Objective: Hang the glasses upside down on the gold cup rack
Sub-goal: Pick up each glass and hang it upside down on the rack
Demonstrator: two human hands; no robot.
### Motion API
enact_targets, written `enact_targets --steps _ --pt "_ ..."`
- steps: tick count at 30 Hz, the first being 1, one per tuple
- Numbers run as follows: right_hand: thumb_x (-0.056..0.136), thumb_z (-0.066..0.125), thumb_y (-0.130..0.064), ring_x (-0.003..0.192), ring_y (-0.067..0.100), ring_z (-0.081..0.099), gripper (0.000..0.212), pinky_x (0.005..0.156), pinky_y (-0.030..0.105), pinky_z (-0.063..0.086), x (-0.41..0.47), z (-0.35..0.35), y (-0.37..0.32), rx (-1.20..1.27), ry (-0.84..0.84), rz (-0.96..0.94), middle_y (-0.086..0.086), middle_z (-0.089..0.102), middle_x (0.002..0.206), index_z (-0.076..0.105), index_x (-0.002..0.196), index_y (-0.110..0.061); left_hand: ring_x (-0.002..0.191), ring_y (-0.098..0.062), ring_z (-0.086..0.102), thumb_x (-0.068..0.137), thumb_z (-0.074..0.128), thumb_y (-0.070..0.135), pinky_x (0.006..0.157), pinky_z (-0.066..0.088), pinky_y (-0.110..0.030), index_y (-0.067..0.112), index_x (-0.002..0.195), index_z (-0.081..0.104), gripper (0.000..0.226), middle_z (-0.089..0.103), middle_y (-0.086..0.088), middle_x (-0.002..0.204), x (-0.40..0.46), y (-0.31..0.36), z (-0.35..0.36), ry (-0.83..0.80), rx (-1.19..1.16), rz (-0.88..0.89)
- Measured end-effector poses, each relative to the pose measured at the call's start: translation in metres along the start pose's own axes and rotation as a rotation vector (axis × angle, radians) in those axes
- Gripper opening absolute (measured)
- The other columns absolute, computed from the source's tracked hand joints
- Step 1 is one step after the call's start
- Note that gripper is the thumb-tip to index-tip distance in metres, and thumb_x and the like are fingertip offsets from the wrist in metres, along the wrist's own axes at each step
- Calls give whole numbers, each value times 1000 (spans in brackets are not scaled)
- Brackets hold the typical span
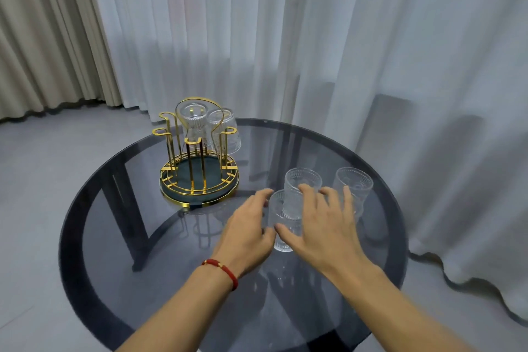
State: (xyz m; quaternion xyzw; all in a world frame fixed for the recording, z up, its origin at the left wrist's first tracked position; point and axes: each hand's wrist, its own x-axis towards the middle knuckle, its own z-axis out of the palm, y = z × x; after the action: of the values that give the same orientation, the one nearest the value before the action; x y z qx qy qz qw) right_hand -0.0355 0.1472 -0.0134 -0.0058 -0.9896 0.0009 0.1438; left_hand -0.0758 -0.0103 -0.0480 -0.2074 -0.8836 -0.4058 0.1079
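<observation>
Ribbed glass (281,226) stands between both hands (248,226), fingers touching it.

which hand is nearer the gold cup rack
Left. The left hand reaches over the round smoked glass table just in front and to the right of the gold wire cup rack; the right hand lies farther right, beyond the nearest ribbed clear glass.

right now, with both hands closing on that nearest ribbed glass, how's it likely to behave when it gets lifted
The nearest glass looks rigid and probably breakable, being clear ribbed glass. Its ribs may help the left hand and right hand keep a hold. It stands close to a second glass, so lifting it sideways might knock them together.
</observation>
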Motion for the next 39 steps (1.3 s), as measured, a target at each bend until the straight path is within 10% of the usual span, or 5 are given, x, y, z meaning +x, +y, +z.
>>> enact_targets --steps 6,16,20,25,39 --pt "73 57 -69 110 32 61 86 106 49 33 -1 2 3 109 204 -92 5 71 98 56 135 -9 108 -8 55 79 61 26 95 53 -41 35 146 35 73 48 11 135 -4 12 -7 -120 -249 -117" --pt "70 77 -40 126 26 55 77 111 43 36 -4 3 -19 396 245 -439 2 64 126 56 138 -11 97 -11 63 68 79 47 66 60 -33 41 109 60 46 65 4 105 -5 9 -30 -52 -451 -320" --pt "89 63 -52 135 5 41 66 111 16 30 0 -4 -24 796 103 -204 -10 48 144 43 146 -25 88 -26 68 68 69 30 58 59 -36 18 100 62 35 66 -13 103 3 1 -48 83 -814 -455" --pt "98 41 -67 102 5 67 50 86 30 58 1 4 -51 1145 -198 98 -7 64 124 37 142 -44 84 -30 59 54 64 30 57 52 -40 9 99 59 49 54 -15 101 4 -8 -61 102 -1022 -468" --pt "79 80 -46 94 11 75 48 67 27 63 50 -35 -58 1439 243 139 0 73 111 64 123 -33 139 -25 34 95 52 37 108 43 -44 20 142 46 50 41 -9 149 6 -95 -73 124 210 -365"
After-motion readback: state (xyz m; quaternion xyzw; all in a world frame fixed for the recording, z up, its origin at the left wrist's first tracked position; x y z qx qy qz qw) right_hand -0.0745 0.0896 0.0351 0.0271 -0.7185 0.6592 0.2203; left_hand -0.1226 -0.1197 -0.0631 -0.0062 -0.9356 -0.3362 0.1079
